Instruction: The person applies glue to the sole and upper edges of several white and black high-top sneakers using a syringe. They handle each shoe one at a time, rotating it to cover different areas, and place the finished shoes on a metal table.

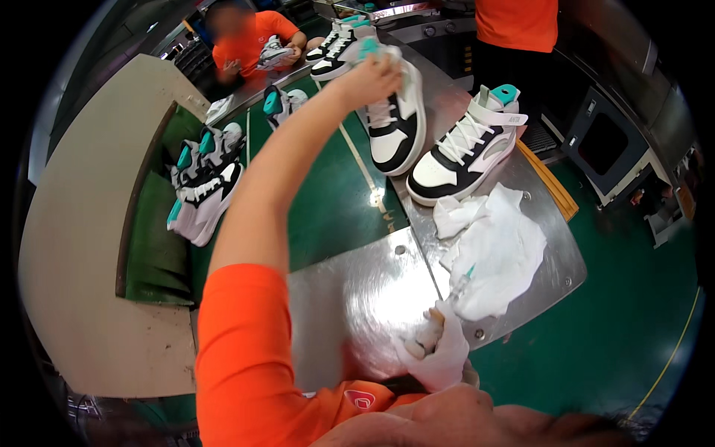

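Note:
My left arm reaches far forward, and my left hand [375,77] is closed around the upper collar of a white and black high-top sneaker [402,141] with teal lining. Its toe points toward me. Close to my body, my right hand [426,337] is closed around a clear, slim syringe [460,287] with a teal tip, and a white cloth [450,354] is bunched around that hand. Right of the held sneaker, a matching high-top [469,145] stands upright on the metal edge. A crumpled white cloth [503,249] lies in front of it.
A green conveyor belt [313,242] runs away from me beside a metal plate [357,290]. Several sneakers [208,194] rest along its left side, others [344,48] at the far end. One co-worker [249,45] holds a shoe; another person [516,26] stands at the back right.

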`<state>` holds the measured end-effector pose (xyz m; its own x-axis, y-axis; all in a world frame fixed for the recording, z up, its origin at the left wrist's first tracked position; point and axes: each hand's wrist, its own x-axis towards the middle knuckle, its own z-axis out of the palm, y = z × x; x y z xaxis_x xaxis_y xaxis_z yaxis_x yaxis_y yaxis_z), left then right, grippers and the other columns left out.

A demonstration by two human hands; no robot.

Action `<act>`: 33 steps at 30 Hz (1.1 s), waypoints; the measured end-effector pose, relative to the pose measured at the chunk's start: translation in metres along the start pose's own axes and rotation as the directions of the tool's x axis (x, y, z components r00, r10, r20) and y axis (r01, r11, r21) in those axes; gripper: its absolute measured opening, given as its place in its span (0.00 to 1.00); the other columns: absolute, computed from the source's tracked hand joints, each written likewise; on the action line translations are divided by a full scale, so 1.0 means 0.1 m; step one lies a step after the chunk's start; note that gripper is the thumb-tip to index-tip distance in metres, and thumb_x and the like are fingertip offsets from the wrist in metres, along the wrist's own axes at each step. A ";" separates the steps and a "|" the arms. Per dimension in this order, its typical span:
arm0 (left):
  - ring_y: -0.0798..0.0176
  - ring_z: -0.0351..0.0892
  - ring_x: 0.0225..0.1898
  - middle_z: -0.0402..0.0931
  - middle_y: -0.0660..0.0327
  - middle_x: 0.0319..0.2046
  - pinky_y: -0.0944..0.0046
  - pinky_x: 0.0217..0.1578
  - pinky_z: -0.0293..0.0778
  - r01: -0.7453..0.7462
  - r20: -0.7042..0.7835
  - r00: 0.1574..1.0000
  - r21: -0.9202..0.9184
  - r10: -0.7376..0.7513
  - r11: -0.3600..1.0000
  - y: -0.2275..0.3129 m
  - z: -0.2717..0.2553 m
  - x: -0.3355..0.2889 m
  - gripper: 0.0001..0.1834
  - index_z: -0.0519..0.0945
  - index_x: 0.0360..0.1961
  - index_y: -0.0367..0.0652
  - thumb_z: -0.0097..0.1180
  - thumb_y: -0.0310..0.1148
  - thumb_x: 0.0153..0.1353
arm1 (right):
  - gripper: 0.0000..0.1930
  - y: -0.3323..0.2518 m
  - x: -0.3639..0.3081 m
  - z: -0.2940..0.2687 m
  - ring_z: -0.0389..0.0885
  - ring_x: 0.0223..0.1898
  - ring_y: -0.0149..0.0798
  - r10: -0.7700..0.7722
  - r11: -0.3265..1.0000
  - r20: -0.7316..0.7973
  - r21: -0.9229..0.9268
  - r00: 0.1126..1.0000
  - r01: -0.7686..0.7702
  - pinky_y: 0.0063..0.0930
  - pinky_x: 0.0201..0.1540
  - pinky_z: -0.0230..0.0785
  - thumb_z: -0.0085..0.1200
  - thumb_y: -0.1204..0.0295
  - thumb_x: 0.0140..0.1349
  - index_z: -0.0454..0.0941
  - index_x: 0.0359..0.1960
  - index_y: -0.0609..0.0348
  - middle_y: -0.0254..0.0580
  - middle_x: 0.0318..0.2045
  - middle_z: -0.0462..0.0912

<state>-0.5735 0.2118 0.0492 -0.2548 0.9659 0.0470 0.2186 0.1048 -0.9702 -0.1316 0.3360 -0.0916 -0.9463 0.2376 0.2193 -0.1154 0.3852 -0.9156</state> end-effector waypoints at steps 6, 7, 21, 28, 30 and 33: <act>0.55 0.70 0.49 0.70 0.55 0.53 0.60 0.40 0.70 0.171 0.138 0.980 -0.202 -0.145 0.964 -0.33 -1.44 -1.77 0.29 0.72 0.53 0.40 0.57 0.31 0.46 | 0.41 -0.17 0.11 0.02 0.79 0.31 0.40 -0.251 0.967 -0.064 0.024 0.966 0.253 0.30 0.36 0.73 0.72 0.69 0.38 0.66 0.57 0.65 0.45 0.36 0.80; 0.55 0.70 0.49 0.71 0.55 0.53 0.60 0.40 0.70 0.192 0.133 0.978 -0.259 -0.162 0.946 -0.31 -1.76 -2.00 0.29 0.72 0.53 0.40 0.57 0.31 0.45 | 0.41 -0.20 0.10 0.00 0.79 0.32 0.39 -0.218 0.971 -0.036 0.093 0.975 0.220 0.30 0.37 0.72 0.72 0.69 0.38 0.66 0.57 0.65 0.45 0.36 0.79; 0.56 0.75 0.41 0.78 0.57 0.48 0.64 0.36 0.68 0.675 0.335 0.718 -0.550 -0.610 0.492 1.43 -4.71 -3.41 0.13 0.80 0.43 0.54 0.55 0.34 0.55 | 0.31 -0.49 0.33 -0.51 0.73 0.28 0.25 0.175 0.984 0.359 -0.103 0.917 -0.147 0.18 0.27 0.68 0.60 0.80 0.49 0.67 0.58 0.65 0.36 0.37 0.75; 0.49 0.72 0.55 0.76 0.57 0.51 0.39 0.60 0.61 0.702 0.414 0.571 -0.693 -0.709 0.161 1.65 -4.74 -3.45 0.14 0.76 0.40 0.56 0.63 0.35 0.52 | 0.42 -1.00 0.21 -0.46 0.76 0.21 0.43 0.035 0.743 0.704 0.456 0.709 -0.489 0.32 0.28 0.75 0.62 0.44 0.43 0.68 0.50 0.69 0.58 0.40 0.77; 0.52 0.71 0.57 0.74 0.57 0.52 0.41 0.59 0.64 0.703 0.461 0.561 -0.703 -0.687 0.103 1.68 -4.74 -3.49 0.15 0.75 0.43 0.56 0.62 0.36 0.52 | 0.47 -1.08 0.22 -0.21 0.77 0.24 0.43 -0.098 0.635 0.792 0.516 0.602 -0.575 0.33 0.28 0.75 0.64 0.42 0.38 0.66 0.52 0.71 0.60 0.40 0.76; 0.53 0.72 0.57 0.73 0.56 0.54 0.43 0.59 0.65 0.722 0.523 0.564 -0.688 -0.639 0.074 1.64 -4.72 -3.50 0.15 0.75 0.43 0.53 0.61 0.35 0.54 | 0.51 -1.18 0.26 0.14 0.77 0.28 0.43 -0.189 0.589 0.888 0.443 0.419 -0.675 0.32 0.29 0.74 0.66 0.43 0.32 0.66 0.52 0.75 0.61 0.38 0.76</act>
<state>-0.0041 0.0031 -0.0143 -0.7759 0.3538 0.5224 0.4804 0.8680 0.1258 -0.1470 0.2842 0.0170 -0.6426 -0.7654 -0.0347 0.4371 -0.3290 -0.8371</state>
